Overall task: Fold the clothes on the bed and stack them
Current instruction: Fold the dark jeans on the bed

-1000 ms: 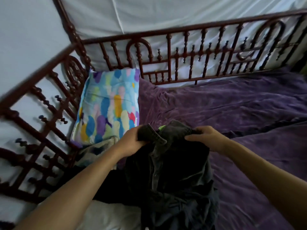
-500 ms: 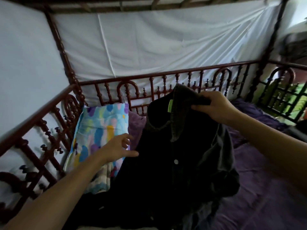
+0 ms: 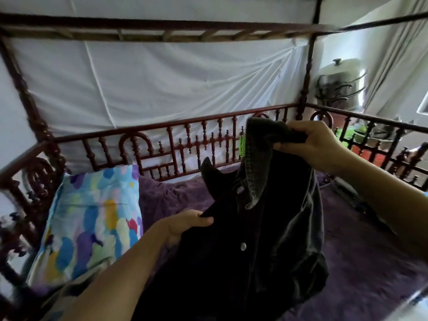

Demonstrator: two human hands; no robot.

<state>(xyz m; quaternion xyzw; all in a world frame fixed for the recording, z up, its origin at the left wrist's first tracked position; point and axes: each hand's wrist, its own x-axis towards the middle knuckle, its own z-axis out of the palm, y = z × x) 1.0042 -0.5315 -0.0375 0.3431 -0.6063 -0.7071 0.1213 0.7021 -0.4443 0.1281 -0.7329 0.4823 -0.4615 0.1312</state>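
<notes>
Multicoloured pillow [image 3: 92,218] lower left against carved railing [image 3: 150,126]; white sheet [image 3: 162,84] stretched behind; lidded steel pot [image 3: 342,75] upper right

Shirt [image 3: 266,239] hem cut off below; left hand [image 3: 183,227] fingers hidden behind fabric.

The shirt [image 3: 266,228] hangs right of the pillow [image 3: 92,216] (railing [image 3: 185,144] behind).

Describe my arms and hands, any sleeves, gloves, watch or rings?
Both forearms are bare: no sleeve shows on the left arm or right arm. The left hand and right hand wear no gloves, and no watch, bracelet or ring shows. A pale blue sliver at the frame's edge by the right arm might be a sleeve hem; too little shows to tell.
</notes>
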